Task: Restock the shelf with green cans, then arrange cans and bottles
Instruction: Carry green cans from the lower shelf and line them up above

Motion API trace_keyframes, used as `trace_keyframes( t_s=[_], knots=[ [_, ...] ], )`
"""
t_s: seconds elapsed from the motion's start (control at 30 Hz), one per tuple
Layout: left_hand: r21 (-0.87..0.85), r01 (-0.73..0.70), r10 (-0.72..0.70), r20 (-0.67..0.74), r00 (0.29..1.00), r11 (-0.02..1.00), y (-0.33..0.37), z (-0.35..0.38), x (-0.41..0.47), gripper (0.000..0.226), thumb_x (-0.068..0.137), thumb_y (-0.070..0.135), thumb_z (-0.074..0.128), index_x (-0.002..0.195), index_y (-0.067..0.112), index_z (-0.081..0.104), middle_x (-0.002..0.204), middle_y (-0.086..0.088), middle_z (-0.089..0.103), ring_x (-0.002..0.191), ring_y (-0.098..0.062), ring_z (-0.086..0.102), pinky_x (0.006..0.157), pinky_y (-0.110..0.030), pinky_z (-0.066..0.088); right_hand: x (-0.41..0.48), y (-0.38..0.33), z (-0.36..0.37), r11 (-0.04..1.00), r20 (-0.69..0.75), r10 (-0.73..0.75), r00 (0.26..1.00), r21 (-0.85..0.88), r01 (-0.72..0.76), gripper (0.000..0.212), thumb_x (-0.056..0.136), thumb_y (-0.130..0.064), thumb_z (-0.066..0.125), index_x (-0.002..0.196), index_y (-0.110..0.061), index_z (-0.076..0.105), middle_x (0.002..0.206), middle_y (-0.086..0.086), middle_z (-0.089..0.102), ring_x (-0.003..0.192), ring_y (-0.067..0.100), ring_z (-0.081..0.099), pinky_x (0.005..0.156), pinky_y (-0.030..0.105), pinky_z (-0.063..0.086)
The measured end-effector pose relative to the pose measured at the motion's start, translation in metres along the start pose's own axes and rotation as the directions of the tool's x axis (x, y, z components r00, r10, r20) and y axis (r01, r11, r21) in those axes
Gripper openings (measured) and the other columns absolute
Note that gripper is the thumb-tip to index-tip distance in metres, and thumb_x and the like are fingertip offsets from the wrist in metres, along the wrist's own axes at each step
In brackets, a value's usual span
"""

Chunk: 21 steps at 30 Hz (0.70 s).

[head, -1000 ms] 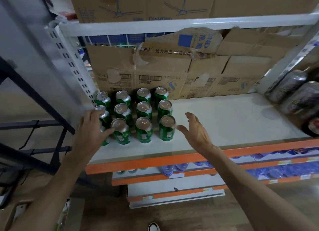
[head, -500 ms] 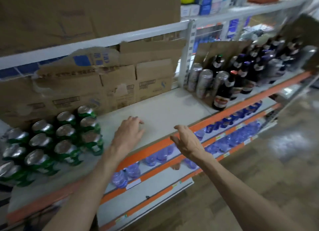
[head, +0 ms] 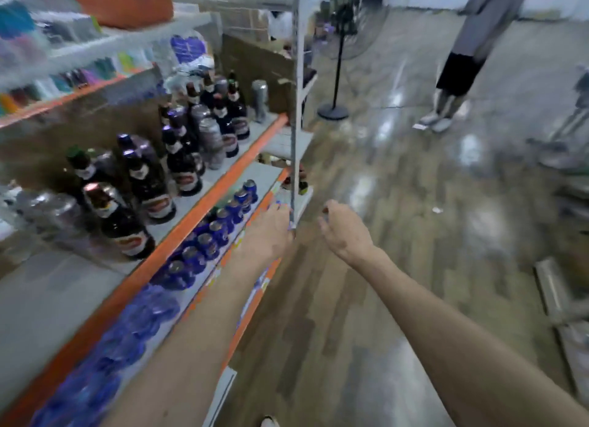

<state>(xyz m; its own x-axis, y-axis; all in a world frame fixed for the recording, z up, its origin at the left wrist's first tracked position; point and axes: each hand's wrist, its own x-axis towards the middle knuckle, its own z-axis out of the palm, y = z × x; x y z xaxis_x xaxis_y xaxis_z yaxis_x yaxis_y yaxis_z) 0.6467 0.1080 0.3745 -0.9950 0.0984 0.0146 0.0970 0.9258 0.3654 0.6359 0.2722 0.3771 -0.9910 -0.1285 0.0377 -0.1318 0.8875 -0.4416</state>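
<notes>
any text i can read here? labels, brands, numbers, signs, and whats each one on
No text in this picture can be read; motion blur smears all of it.
Brown bottles: red-and-white labels, wording blurred.
Blue cans: print too small and blurred.
Shelf-edge tags: coloured patches only, unreadable.
Tall silver can: no legible print.

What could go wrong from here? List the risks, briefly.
1. The dark brown glass bottles with red labels stand near the shelf's orange front edge. The left hand and its forearm reach along that edge and could knock one off.
2. Silver wrapped packs lie on the wooden floor to the right, a likely trip hazard.
</notes>
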Motion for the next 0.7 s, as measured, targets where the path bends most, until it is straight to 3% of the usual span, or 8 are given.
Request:
trace_keyframes(
  t_s=[0.13,0.27,0.4,0.57,0.7],
  knots=[
    [0.031,-0.104,0.102,0.051,0.993,0.994,0.034,0.036,0.086,0.029,0.090,0.019,0.058,0.116,0.009,0.055,0.121,-0.014,0.054,0.119,-0.033,0.050,0.096,-0.043,0.042,0.057,0.062,-0.011,0.996,-0.024,0.085,0.996,-0.007,-0.085,0.031,0.097,-0.027,0.050,0.118,-0.006,0.055,0.117,0.017,0.062,0.112,0.036,0.058,0.091,0.042,0.047],
    [-0.020,-0.133,0.134,0.075,0.988,0.991,0.057,0.062,0.172,0.033,0.089,0.017,0.058,0.121,0.012,0.053,0.125,-0.011,0.051,0.119,-0.033,0.050,0.093,-0.047,0.046,0.128,0.111,-0.021,0.993,-0.029,0.108,0.994,-0.037,-0.109,0.030,0.098,-0.029,0.050,0.119,-0.008,0.056,0.120,0.013,0.060,0.113,0.033,0.056,0.092,0.040,0.047],
    [-0.023,-0.107,0.109,0.076,0.991,0.994,0.077,0.068,0.249,0.029,0.093,0.023,0.057,0.121,0.018,0.053,0.123,-0.005,0.052,0.114,-0.029,0.053,0.084,-0.042,0.049,0.199,0.138,-0.036,0.994,0.002,0.097,0.995,-0.045,-0.097,0.029,0.098,-0.030,0.049,0.119,-0.011,0.055,0.121,0.011,0.060,0.112,0.031,0.056,0.090,0.041,0.048],
    [0.031,-0.062,0.059,0.084,0.995,0.998,0.085,0.065,0.329,0.035,0.093,0.022,0.056,0.127,0.016,0.050,0.129,-0.005,0.050,0.117,-0.030,0.051,0.096,-0.046,0.045,0.283,0.155,-0.042,0.998,0.071,0.050,0.996,-0.047,-0.047,0.028,0.098,-0.029,0.049,0.117,-0.009,0.055,0.120,0.011,0.059,0.112,0.031,0.056,0.090,0.043,0.049],
    [0.001,0.035,-0.035,0.092,0.995,0.999,0.073,0.080,0.377,0.043,0.092,0.020,0.058,0.133,0.015,0.047,0.127,-0.007,0.052,0.117,-0.029,0.052,0.092,-0.047,0.048,0.353,0.166,-0.027,0.999,0.169,-0.033,0.985,-0.026,0.038,0.027,0.096,-0.028,0.046,0.114,-0.010,0.056,0.116,0.009,0.060,0.109,0.030,0.056,0.089,0.042,0.049]
  ],
)
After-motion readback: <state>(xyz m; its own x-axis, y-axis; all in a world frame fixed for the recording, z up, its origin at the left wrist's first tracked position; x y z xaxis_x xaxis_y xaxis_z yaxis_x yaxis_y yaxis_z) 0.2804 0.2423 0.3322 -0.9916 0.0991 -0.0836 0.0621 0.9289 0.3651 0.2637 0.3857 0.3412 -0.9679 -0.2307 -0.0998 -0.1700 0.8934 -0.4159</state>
